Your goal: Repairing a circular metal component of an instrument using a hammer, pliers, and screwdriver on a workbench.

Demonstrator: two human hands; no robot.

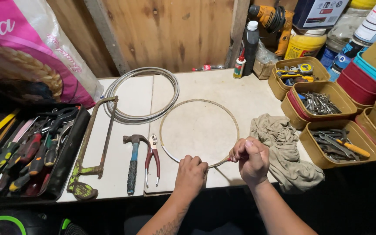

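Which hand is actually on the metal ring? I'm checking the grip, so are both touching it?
Touching, both. The head view shows the left hand closed over the metal ring at its near edge, and the right hand pinching the ring just beside it.

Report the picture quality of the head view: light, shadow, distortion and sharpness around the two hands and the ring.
Head view: bright, even light on the white tabletop; the near edge and the tool tray fall into deep shadow; wide-angle bending curves the edges; left hand, right hand and metal ring look sharp, each hand casting a soft shadow; no strong glare.
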